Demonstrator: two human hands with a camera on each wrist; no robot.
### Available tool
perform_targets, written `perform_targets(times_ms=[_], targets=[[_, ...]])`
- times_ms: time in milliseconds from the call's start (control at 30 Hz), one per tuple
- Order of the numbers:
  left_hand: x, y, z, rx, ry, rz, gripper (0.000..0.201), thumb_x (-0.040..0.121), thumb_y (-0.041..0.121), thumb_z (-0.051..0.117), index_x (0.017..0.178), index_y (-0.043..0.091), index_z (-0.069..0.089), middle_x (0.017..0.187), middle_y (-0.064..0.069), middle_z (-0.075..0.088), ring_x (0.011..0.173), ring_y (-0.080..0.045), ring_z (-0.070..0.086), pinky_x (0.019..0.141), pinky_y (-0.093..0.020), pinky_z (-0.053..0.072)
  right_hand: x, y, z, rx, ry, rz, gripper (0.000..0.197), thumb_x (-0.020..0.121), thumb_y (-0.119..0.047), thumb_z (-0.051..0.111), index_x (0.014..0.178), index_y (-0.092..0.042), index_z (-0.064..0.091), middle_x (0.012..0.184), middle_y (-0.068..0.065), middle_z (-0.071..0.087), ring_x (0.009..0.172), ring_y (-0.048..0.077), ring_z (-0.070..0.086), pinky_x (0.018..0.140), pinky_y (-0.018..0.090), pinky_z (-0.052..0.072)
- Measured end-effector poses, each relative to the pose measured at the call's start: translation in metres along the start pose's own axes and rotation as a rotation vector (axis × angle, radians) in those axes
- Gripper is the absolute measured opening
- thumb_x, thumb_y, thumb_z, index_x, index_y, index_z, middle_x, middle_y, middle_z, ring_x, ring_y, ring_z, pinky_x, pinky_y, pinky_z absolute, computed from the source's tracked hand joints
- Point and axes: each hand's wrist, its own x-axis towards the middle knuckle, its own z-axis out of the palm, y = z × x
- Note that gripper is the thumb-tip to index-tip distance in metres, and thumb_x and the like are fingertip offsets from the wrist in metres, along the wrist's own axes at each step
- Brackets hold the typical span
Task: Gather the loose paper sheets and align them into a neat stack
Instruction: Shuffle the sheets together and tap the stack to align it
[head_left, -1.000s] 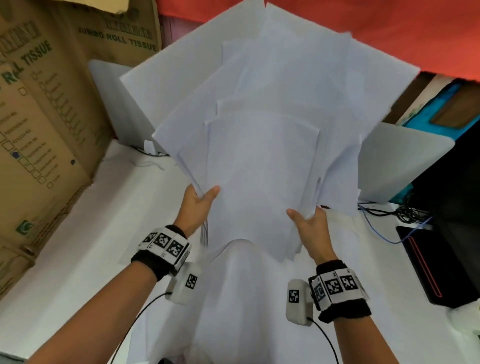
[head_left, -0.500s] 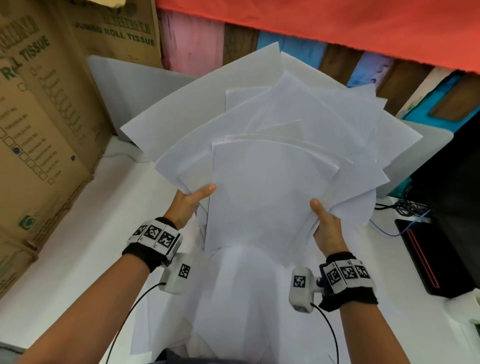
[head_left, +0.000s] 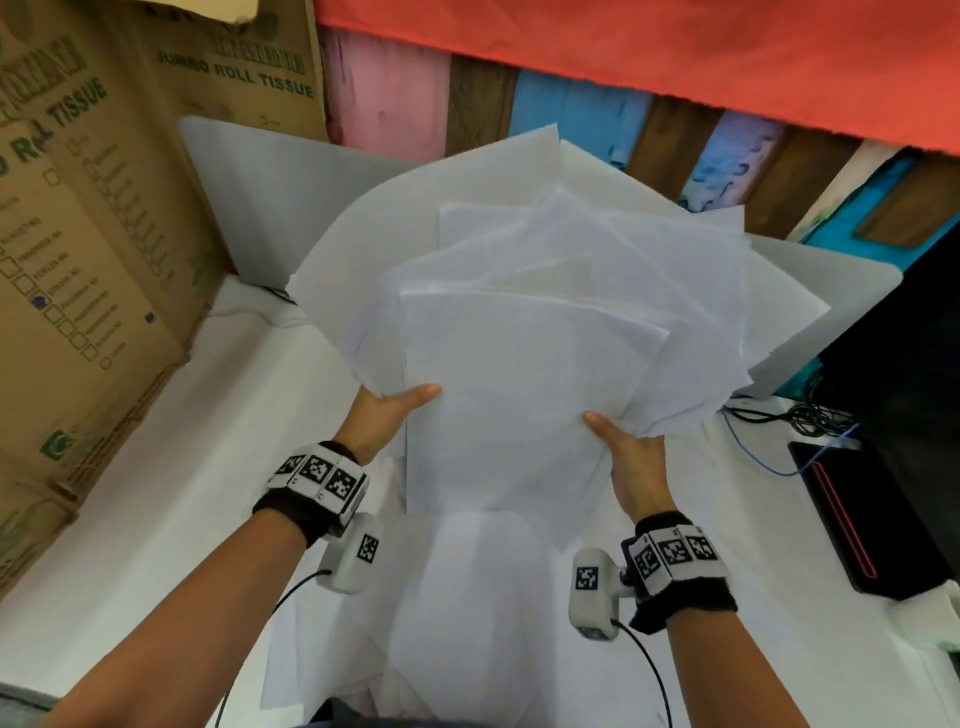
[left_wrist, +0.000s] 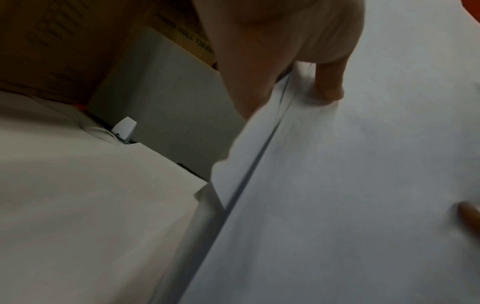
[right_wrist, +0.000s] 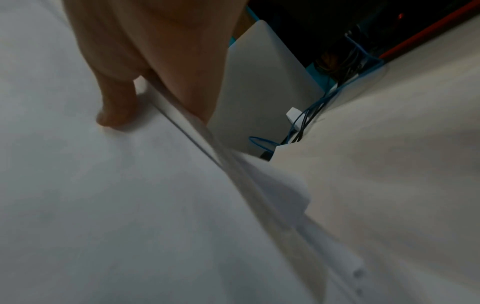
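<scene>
A fanned, uneven bundle of white paper sheets (head_left: 524, 332) is held up over the white table (head_left: 171, 493), its corners sticking out at different angles. My left hand (head_left: 387, 410) grips the bundle's left edge, thumb on the top sheet and fingers hidden underneath. My right hand (head_left: 626, 457) grips the right edge the same way. In the left wrist view the thumb (left_wrist: 330, 82) presses on the sheets (left_wrist: 363, 185). In the right wrist view the thumb (right_wrist: 116, 107) lies on the top sheet (right_wrist: 116, 205). More white sheets (head_left: 467, 597) lie on the table below the bundle.
Brown tissue cartons (head_left: 93, 218) stand along the left. A grey laptop lid (head_left: 270, 202) leans behind the bundle, another grey laptop lid (head_left: 821, 306) at right. Blue and black cables (head_left: 779, 431) and a black device with red trim (head_left: 872, 519) lie at the right.
Both hands have lowered the bundle and tilted its top away, so the wall planks behind it now show. Both hands have slid along their side edges.
</scene>
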Motion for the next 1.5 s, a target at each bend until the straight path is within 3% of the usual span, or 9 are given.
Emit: perform_targets(times_ms=[133,333,467,600,767,967,1233,1367,1500], targets=[[0.003,0.014,0.004,-0.006,-0.025,0.049,0.026,0.083,-0.001,0.061,0.099,0.020,0.059,0.087,0.017,0.068,0.083,0.007,0.064,0.079,-0.011,0.050,0.001,-0.017,0.001,0.080,-0.078,0.030,0.043,0.075,-0.012,0.074,0.115,-0.005,0.061,0.093,-0.003,0.073,0.088,0.008,0.069,0.066,0.013,0.054],[0.003,0.015,-0.006,-0.005,-0.048,0.058,0.049,0.065,0.020,0.077,0.110,0.013,0.059,0.091,0.012,0.069,0.091,-0.001,0.065,0.074,-0.012,0.049,0.005,-0.015,-0.004,0.075,-0.151,-0.118,0.065,0.044,-0.039,0.089,0.102,-0.021,0.066,0.099,-0.002,0.072,0.099,0.016,0.067,0.084,0.025,0.053],[0.002,0.012,0.003,-0.032,0.009,0.069,0.041,0.084,0.001,0.062,0.123,0.000,0.051,0.099,0.006,0.063,0.085,0.007,0.064,0.070,-0.008,0.049,0.010,-0.010,-0.002,0.135,-0.037,-0.136,0.054,0.055,-0.024,0.084,0.102,-0.022,0.059,0.097,-0.006,0.069,0.094,0.010,0.065,0.096,0.032,0.050],[0.005,0.016,-0.001,-0.115,0.040,0.069,0.034,0.079,0.010,0.070,0.111,0.014,0.058,0.096,0.009,0.068,0.091,-0.003,0.065,0.081,-0.021,0.051,0.009,-0.017,-0.001,0.174,-0.046,-0.186,0.037,0.076,-0.003,0.070,0.105,-0.022,0.056,0.102,-0.004,0.065,0.098,0.012,0.062,0.088,0.019,0.051],[-0.002,-0.005,-0.004,-0.071,-0.004,0.002,0.054,0.070,0.017,0.074,0.120,0.006,0.055,0.097,0.010,0.068,0.091,-0.001,0.065,0.081,-0.015,0.051,0.004,0.011,-0.009,0.073,-0.135,-0.055,0.085,0.052,-0.032,0.088,0.126,-0.005,0.053,0.119,0.012,0.064,0.111,0.024,0.061,0.095,0.033,0.050],[0.004,-0.003,0.008,-0.014,0.022,0.020,0.034,0.085,0.003,0.060,0.115,0.017,0.053,0.107,0.006,0.062,0.093,0.004,0.061,0.086,-0.015,0.049,0.008,0.011,-0.002,0.000,0.003,-0.090,0.034,0.077,-0.001,0.070,0.106,-0.015,0.061,0.104,0.000,0.066,0.090,0.003,0.065,0.077,0.013,0.051],[-0.004,-0.023,-0.003,-0.032,-0.028,-0.008,0.038,0.077,0.000,0.068,0.104,0.023,0.058,0.087,0.020,0.072,0.086,0.003,0.066,0.071,-0.012,0.051,-0.001,0.025,-0.009,0.045,-0.047,0.029,0.096,0.044,-0.034,0.091,0.126,0.000,0.054,0.118,0.012,0.064,0.110,0.025,0.062,0.096,0.038,0.050],[-0.001,-0.019,0.000,-0.058,0.034,-0.038,0.030,0.079,-0.001,0.065,0.102,0.019,0.061,0.084,0.015,0.071,0.083,0.001,0.066,0.072,-0.015,0.052,0.005,0.018,-0.007,0.122,-0.069,-0.006,0.064,0.063,-0.015,0.081,0.122,-0.003,0.059,0.108,0.004,0.067,0.090,0.004,0.067,0.075,0.016,0.053],[0.004,-0.004,-0.011,-0.123,-0.012,0.038,0.046,0.066,0.018,0.080,0.107,0.019,0.058,0.092,0.013,0.071,0.089,-0.001,0.066,0.072,-0.014,0.051,0.011,0.006,-0.011,0.212,-0.183,-0.037,0.074,0.031,-0.041,0.093,0.096,-0.016,0.071,0.094,-0.002,0.073,0.092,0.013,0.068,0.078,0.026,0.055]])
